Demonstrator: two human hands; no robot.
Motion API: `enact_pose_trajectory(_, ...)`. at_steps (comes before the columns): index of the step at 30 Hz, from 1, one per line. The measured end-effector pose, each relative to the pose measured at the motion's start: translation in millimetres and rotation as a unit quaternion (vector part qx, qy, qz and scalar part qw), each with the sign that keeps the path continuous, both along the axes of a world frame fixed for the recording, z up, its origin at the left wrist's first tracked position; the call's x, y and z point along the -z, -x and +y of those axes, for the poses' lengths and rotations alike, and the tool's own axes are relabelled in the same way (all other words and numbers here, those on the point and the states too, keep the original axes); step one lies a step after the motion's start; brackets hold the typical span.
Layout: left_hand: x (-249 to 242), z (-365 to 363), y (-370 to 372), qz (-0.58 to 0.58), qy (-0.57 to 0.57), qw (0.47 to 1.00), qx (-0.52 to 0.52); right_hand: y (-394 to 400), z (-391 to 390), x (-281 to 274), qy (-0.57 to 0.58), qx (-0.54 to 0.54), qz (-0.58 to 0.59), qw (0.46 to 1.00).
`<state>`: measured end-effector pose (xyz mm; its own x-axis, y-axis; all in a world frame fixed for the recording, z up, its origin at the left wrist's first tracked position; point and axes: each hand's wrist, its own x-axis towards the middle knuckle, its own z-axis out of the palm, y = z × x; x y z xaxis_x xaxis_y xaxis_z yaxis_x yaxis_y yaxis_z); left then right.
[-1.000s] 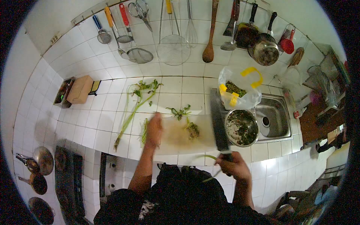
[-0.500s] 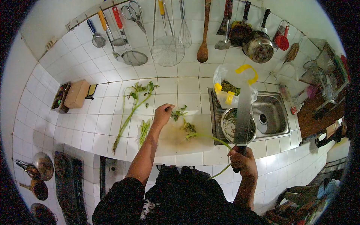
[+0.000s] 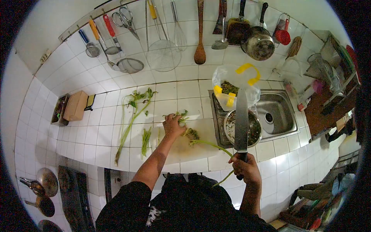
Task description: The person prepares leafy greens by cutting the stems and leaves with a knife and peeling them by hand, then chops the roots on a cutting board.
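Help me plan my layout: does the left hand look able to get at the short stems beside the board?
Probably yes: the short stems lie uncovered on the tiles, near the left hand, nothing tall between.

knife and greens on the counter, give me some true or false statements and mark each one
1. The right hand holds the knife. True.
2. The wooden spoon lies on the cutting board. False: it hangs on the wall.
3. A green stem also runs through the right hand. True.
4. The left hand holds the scissors. False: they hang on the wall; that hand is at the leaves by the board.
5. Greens are inside the plastic bag. True.
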<state>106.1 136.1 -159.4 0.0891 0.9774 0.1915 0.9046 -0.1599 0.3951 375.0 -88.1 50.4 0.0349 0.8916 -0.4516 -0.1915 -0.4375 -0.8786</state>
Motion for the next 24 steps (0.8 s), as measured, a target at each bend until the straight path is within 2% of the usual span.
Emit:
enact_pose_trajectory(2, -1.9, 0.7, -2.4, -0.006, -0.021, 1.0, -0.007, -0.5, 0.2, 0.4, -0.001, -0.001, 0.011, 1.0)
enact_pose_trajectory(11, 16.7, 9.2, -10.7, 0.055, 0.009, 0.998, -0.016, 4.4, 6.4, -2.3, 0.013, -0.015, 0.001, 1.0)
enact_pose_trajectory(13, 19.1, 8.8, -8.6, 0.072, -0.069, 0.995, -0.013, 5.0, 6.8, -2.8, 0.017, -0.019, 0.007, 1.0)
enact_pose_trajectory(14, 18.8, 12.6, -3.6, 0.072, -0.069, 0.995, -0.013, 5.1, 6.7, -2.5, 0.014, -0.02, 0.009, 1.0)
enact_pose_trajectory(18, 1.4, 38.5, 26.2, 0.093, -0.015, 0.992, -0.087, 6.7, 6.4, 1.1, -0.008, -0.023, -0.006, 1.0)
enact_pose_trajectory(21, -28.0, 35.0, 40.0, 0.043, -0.123, 0.987, -0.098, 7.7, 8.7, 7.9, 0.0, -0.031, 0.013, 0.999)
enact_pose_trajectory(22, -33.8, 31.9, 40.5, 0.043, -0.124, 0.986, -0.1, 8.2, 9.9, 7.2, -0.002, -0.033, 0.013, 0.999)
enact_pose_trajectory(24, -45.2, 21.5, 38.8, -0.047, -0.132, 0.988, -0.059, 9.3, 11.8, 5.7, 0.012, -0.051, 0.002, 0.999)
